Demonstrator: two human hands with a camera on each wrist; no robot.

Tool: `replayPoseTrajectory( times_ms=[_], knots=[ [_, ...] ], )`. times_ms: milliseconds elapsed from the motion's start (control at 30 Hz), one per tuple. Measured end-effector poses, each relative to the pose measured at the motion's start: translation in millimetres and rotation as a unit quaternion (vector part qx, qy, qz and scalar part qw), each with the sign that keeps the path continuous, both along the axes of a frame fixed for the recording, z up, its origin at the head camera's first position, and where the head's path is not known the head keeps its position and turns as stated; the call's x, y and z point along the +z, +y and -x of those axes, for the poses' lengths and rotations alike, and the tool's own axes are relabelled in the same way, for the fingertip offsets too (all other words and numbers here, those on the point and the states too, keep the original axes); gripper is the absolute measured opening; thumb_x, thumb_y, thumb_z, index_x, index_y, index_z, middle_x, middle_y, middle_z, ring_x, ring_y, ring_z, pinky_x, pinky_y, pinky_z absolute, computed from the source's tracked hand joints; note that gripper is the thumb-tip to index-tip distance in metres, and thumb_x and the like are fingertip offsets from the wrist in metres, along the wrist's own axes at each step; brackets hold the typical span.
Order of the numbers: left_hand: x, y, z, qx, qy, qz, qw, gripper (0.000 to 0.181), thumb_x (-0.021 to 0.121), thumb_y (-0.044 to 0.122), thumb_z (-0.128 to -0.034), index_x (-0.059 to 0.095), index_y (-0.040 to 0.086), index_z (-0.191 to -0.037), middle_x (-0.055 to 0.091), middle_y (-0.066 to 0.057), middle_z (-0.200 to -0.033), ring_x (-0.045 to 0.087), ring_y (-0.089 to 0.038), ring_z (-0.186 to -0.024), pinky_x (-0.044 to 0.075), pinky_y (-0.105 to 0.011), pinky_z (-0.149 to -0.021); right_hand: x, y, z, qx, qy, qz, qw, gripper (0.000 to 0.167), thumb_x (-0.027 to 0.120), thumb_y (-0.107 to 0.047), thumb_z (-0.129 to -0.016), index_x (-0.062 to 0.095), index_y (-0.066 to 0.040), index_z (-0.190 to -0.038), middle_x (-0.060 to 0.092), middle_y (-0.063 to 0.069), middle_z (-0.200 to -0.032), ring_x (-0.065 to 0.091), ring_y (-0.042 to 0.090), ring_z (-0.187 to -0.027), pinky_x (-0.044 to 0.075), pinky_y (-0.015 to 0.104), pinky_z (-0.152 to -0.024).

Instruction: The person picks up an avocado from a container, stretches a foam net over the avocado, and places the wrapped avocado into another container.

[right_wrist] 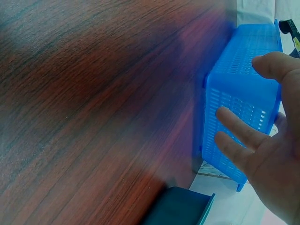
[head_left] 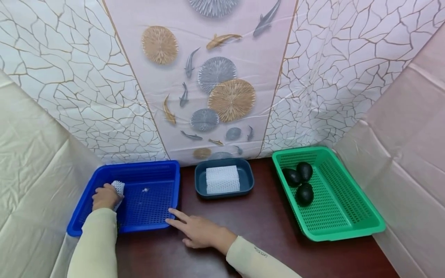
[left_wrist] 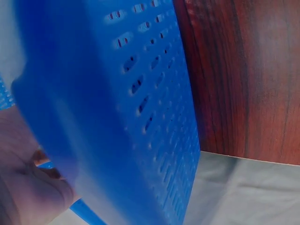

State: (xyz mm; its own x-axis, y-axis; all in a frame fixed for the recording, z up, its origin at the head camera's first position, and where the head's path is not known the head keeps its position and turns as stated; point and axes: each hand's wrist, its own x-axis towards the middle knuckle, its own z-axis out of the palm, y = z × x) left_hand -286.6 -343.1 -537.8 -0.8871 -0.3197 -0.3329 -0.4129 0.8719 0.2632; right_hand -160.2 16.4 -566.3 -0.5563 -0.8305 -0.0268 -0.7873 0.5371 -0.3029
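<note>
Left grip (head_left: 105, 197) holds white netting (head_left: 119, 187) inside the blue basket (head_left: 148, 210).

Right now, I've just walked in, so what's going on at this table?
A person's left hand is down in the blue basket, gripping a white foam net; whether anything is inside it is hidden. The right hand is held out at the basket's near right corner, fingers spread and holding nothing. More foam netting lies in the dark tray in the middle. Three dark, rounded items sit in the green basket on the right.
</note>
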Motion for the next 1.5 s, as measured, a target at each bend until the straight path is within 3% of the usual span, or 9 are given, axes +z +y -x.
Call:
replayPoseTrajectory(
  times_ms=[300, 500, 733, 900, 1133, 1333, 1500],
  knots=[
    [-7.9, -2.3, -0.3, 0.032, 0.014, -0.005, 0.9994, 0.076, 0.068, 0.022, -0.0964, 0.025, -0.026, -0.137, 0.029, -0.055, -0.128, 0.043, -0.071, -0.117, 0.05, -0.07, -0.085, 1.9, -0.3, -2.9, 0.005, -0.009, 0.001, 0.9999, 0.086, 0.067, -0.03, -0.1, 0.012, -0.029, -0.167, -0.006, -0.003, -0.175, 0.065, 0.013, -0.114, 0.054, 0.027, -0.09],
    [-4.0, -4.1, 1.5, 0.008, 0.02, -0.006, 0.9997, 0.077, 0.072, 0.02, -0.093, 0.027, -0.027, -0.134, 0.031, -0.056, -0.125, 0.042, -0.072, -0.114, 0.05, -0.072, -0.083, 2.1, -0.5, -1.6, 0.006, -0.005, 0.005, 1.0, 0.087, 0.068, -0.029, -0.1, 0.012, -0.028, -0.167, -0.004, 0.0, -0.175, 0.065, 0.011, -0.108, 0.054, 0.026, -0.09],
    [1.2, -2.0, -5.8, 0.002, 0.015, -0.001, 0.9999, 0.078, 0.073, 0.021, -0.0928, 0.026, -0.025, -0.136, 0.033, -0.053, -0.125, 0.042, -0.07, -0.117, 0.047, -0.074, -0.089, 4.3, -0.4, -1.3, 0.01, -0.002, 0.002, 0.9999, 0.088, 0.067, -0.029, -0.1, 0.011, -0.027, -0.167, -0.004, 0.001, -0.175, 0.065, 0.01, -0.099, 0.054, 0.025, -0.086],
    [8.1, 3.0, -4.9, -0.021, 0.021, 0.03, 0.9991, 0.086, 0.07, 0.026, -0.0956, 0.02, -0.023, -0.145, 0.028, -0.055, -0.138, 0.035, -0.071, -0.125, 0.041, -0.075, -0.099, 3.5, 0.6, -0.9, 0.002, -0.008, 0.002, 1.0, 0.089, 0.067, -0.029, -0.1, 0.009, -0.03, -0.167, -0.009, -0.002, -0.175, 0.065, 0.013, -0.106, 0.054, 0.027, -0.088],
    [17.3, 11.2, -10.0, -0.056, 0.062, 0.054, 0.995, 0.089, 0.073, 0.031, -0.0945, 0.023, -0.021, -0.146, 0.03, -0.052, -0.139, 0.036, -0.069, -0.125, 0.04, -0.075, -0.098, 8.5, 2.9, -0.7, 0.0, 0.012, 0.019, 0.9997, 0.085, 0.065, -0.028, -0.1, 0.012, -0.028, -0.167, -0.008, -0.002, -0.175, 0.064, 0.018, -0.117, 0.054, 0.032, -0.094],
    [26.6, 23.5, -18.6, -0.106, 0.111, 0.069, 0.9857, 0.085, 0.073, 0.035, -0.0941, 0.029, -0.02, -0.143, 0.037, -0.05, -0.131, 0.042, -0.067, -0.117, 0.044, -0.073, -0.089, 13.4, 13.8, 1.9, -0.015, 0.025, 0.029, 0.9991, 0.083, 0.067, -0.028, -0.1, 0.017, -0.026, -0.167, 0.003, 0.002, -0.175, 0.056, 0.024, -0.135, 0.051, 0.039, -0.105],
    [34.4, 40.5, -25.0, -0.135, 0.153, 0.089, 0.9749, 0.083, 0.072, 0.038, -0.0948, 0.033, -0.018, -0.142, 0.04, -0.048, -0.129, 0.046, -0.066, -0.114, 0.046, -0.072, -0.084, 18.2, 29.1, 5.0, -0.026, 0.043, 0.031, 0.9983, 0.081, 0.069, -0.026, -0.098, 0.024, -0.021, -0.165, 0.01, 0.006, -0.175, 0.054, 0.023, -0.138, 0.049, 0.042, -0.109]
  ],
)
